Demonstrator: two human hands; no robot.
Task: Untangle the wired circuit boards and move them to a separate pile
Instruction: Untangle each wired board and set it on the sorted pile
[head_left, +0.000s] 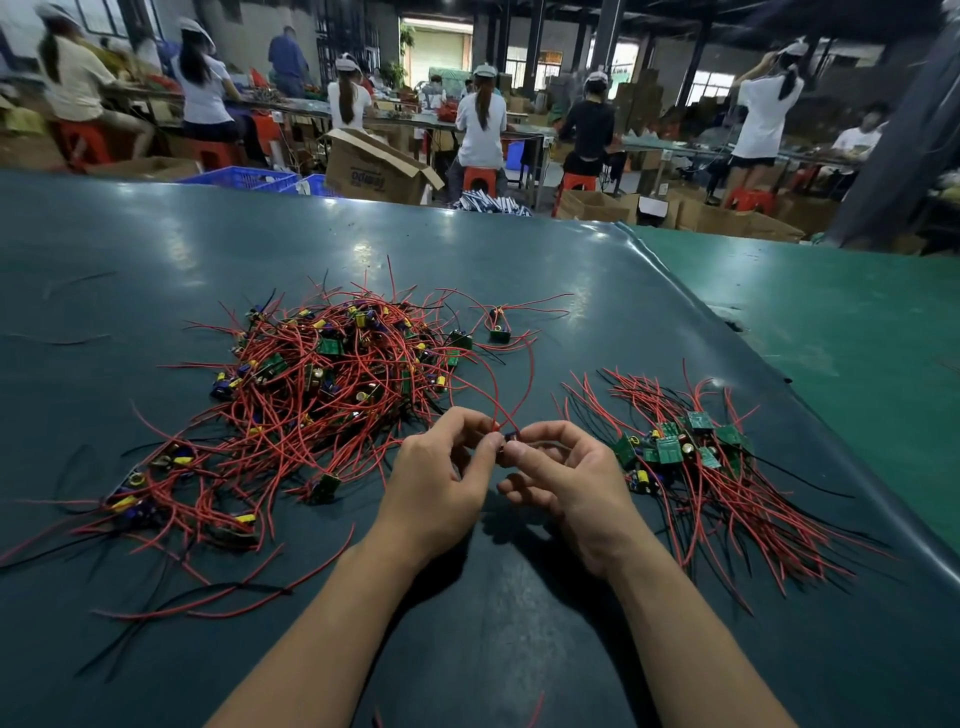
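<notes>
L hand (436, 480) + R hand (566, 475) pinch small board (506, 441) btwn fingertips, above table.

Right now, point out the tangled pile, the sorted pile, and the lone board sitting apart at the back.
tangled pile (332, 384), head view, middle of the red wire mass
sorted pile (675, 447), head view, on the clustered green boards
lone board (500, 334), head view, on its green face

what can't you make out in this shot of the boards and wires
Head view:
- Small part pinched between left hand and right hand: fingertips cover it.
- Boards deep in the tangled red-wire heap: buried under wires.
- Markings on green boards in the sorted right pile: too small.
</notes>
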